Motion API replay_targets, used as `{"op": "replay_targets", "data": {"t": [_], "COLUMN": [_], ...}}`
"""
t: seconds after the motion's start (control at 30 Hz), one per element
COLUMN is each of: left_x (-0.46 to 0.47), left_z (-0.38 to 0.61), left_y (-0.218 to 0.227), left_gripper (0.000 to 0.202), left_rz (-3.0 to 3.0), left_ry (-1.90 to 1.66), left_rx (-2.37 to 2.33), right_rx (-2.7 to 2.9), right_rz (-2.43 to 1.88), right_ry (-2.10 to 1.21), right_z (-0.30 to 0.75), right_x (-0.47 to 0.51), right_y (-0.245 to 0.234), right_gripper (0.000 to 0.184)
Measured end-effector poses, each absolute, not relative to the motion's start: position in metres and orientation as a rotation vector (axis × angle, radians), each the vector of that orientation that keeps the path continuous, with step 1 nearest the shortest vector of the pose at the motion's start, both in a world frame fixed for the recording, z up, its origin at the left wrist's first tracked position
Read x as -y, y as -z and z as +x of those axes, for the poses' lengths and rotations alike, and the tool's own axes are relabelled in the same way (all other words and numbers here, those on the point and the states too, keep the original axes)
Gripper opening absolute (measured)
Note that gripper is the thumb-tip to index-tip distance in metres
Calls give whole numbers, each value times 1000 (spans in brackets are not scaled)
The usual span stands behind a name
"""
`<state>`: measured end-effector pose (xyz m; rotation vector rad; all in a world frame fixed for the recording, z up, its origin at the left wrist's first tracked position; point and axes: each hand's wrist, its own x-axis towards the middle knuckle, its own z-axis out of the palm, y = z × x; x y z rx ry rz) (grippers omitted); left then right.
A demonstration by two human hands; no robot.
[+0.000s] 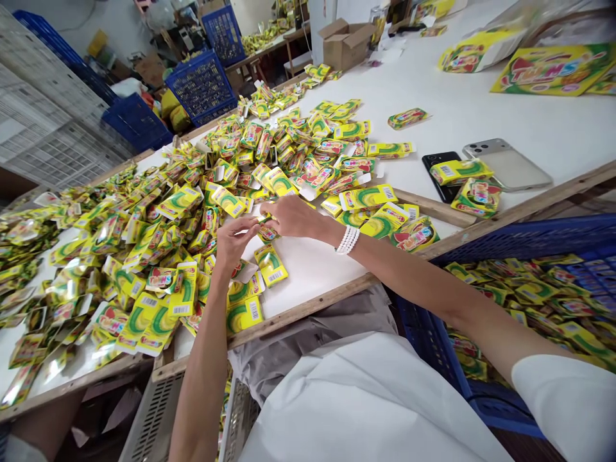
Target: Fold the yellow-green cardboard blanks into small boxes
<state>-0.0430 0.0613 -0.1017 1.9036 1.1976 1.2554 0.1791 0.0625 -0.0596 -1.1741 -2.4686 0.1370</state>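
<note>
My left hand (235,239) and my right hand (293,217) meet above the white table (308,282), their fingertips pinching a small yellow-green packet (264,219) between them. Most of that packet is hidden by my fingers. A large heap of glossy yellow packets (183,221) spreads across the table to the left of my hands. One loose packet with a barcode (271,265) lies just below them. White beads (348,240) circle my right wrist.
A blue crate (524,282) full of packets stands at the lower right, past the table's wooden edge. Two phones (486,167) lie on the table at the right, with printed yellow sheets (553,69) beyond. Stacked crates and a cardboard box (344,43) stand farther back.
</note>
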Motion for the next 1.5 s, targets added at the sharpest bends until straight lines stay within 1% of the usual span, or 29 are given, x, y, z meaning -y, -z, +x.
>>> {"op": "replay_targets", "data": {"t": [0.1, 0.17, 0.23, 0.3, 0.37, 0.4, 0.43, 0.47, 0.5, 0.53, 0.6, 0.67, 0.77, 0.87, 0.93, 1.0, 1.17, 1.3, 1.37, 1.43, 1.5], "left_x": [-60, -62, -65, -67, -66, -64, -62, -61, -60, -59, -59, -58, -57, -58, -59, -60, -60, -61, -62, -61, -60], "left_z": [-43, -47, -56, -65, -70, -71, -70, -68, -66, -63, -61, -63, -74, -85, -89, -89, -87, -89, -90, -91, -90], "left_y": [97, 96, 99, 104, 112, 115, 118, 121, 122, 123, 123, 121, 118, 116, 116, 116, 111, 101, 98, 97, 99], "left_gripper": [37, 36, 31, 31, 39, 45, 49, 53, 54, 53, 45, 40, 40, 52, 56, 59, 61, 76, 80, 72, 54], "left_rz": [1909, 1915, 1947, 1985, 2000, 2012, 2004, 1998, 1991, 1979, 1992, 1981, 1926, 1888, 1891, 1939, 1989, 1926, 1893, 1896, 1949], "left_ry": [-1243, -1302, -1305, -1233, -1104, -967, -888, -837, -731, -645, -555, -489, -472, -416, -395, -422, -499, -786, -863, -783, -574], "left_rx": [-1268, -1487, -1743, -1924, -2030, -2107, -2149, -2173, -2227, -2279, -2331, -2369, -2432, -2439, -2465, -2481, -2433, -2339, -2348, -2396, -2401], "right_rx": [2478, 2378, 2217, 1996, 1695, 1525, 1365, 1311, 1300, 1302, 1347, 1406, 1487, 1582, 1663, 1763, 2029, 2228, 2302, 2353, 2393], "right_rz": [-1235, -1299, -1306, -1177, -901, -747, -594, -506, -461, -435, -498, -578, -656, -738, -820, -927, -1074, -1097, -1115, -1131, -1142], "right_ry": [-124, -200, -321, -497, -728, -861, -957, -1018, -1083, -1133, -1197, -1242, -1283, -1277, -1250, -1188, -906, -626, -533, -481, -445], "right_z": [179, 181, 186, 195, 207, 213, 219, 224, 227, 229, 227, 220, 207, 198, 192, 187, 175, 172, 171, 172, 172], "right_x": [-66, -71, -76, -77, -72, -68, -63, -60, -57, -56, -57, -60, -67, -74, -78, -79, -71, -65, -63, -63, -62], "right_y": [61, 61, 57, 47, 32, 24, 17, 11, 7, 5, 10, 19, 36, 49, 56, 63, 74, 75, 74, 73, 72], "right_gripper": [29, 30, 33, 32, 25, 23, 27, 38, 54, 67, 65, 55, 49, 41, 32, 28, 32, 35, 38, 40, 41]}}
